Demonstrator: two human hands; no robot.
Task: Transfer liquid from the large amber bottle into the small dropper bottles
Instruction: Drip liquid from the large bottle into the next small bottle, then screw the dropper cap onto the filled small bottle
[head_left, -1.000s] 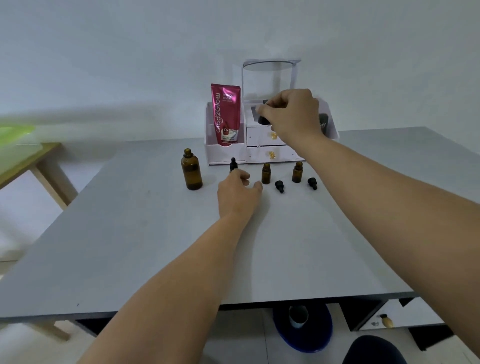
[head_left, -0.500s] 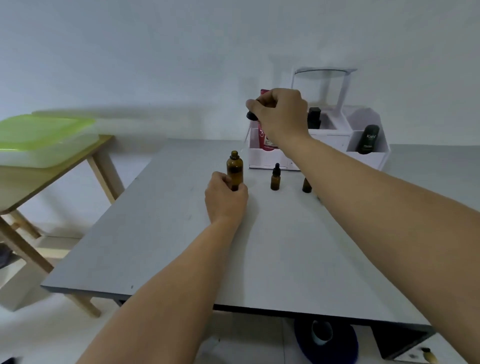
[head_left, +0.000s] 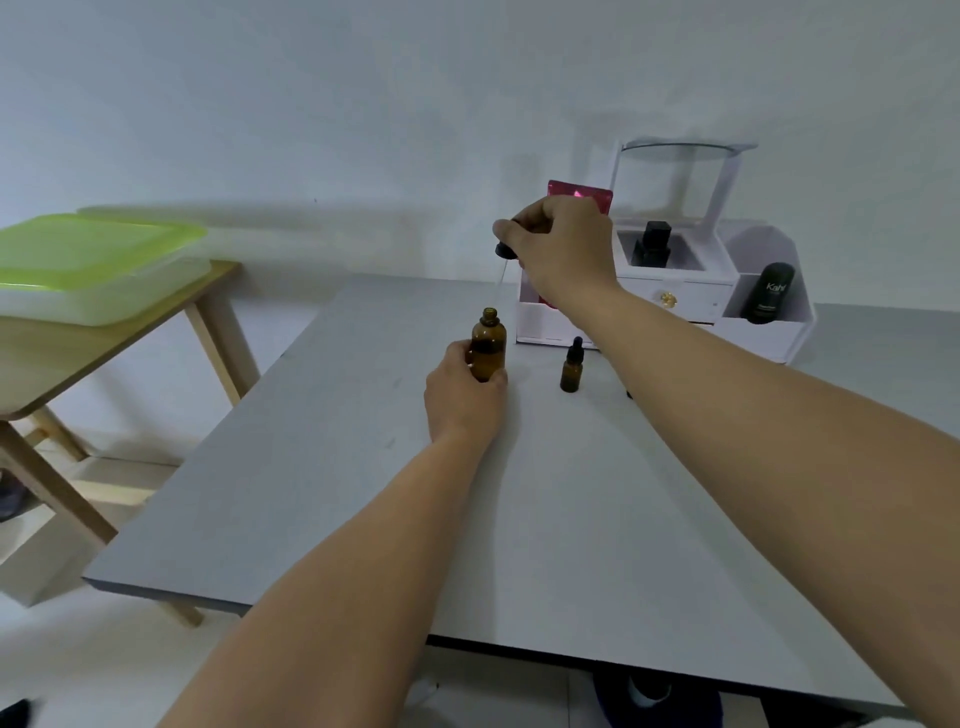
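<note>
Dropper (head_left: 505, 252) lowered toward amber bottle (head_left: 489, 338) — left hand (head_left: 460, 400) grips its base.

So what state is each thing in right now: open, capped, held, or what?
Large amber bottle: upright on the table, uncapped, held low down.
Left hand: grips that bottle's lower body.
Dropper: lifted, glass tube hanging above the amber bottle's mouth, not inside it.
Right hand: pinches the dropper's black top.
Small dropper bottle: upright, capped, untouched.
Organizer drawer: shut.
</note>
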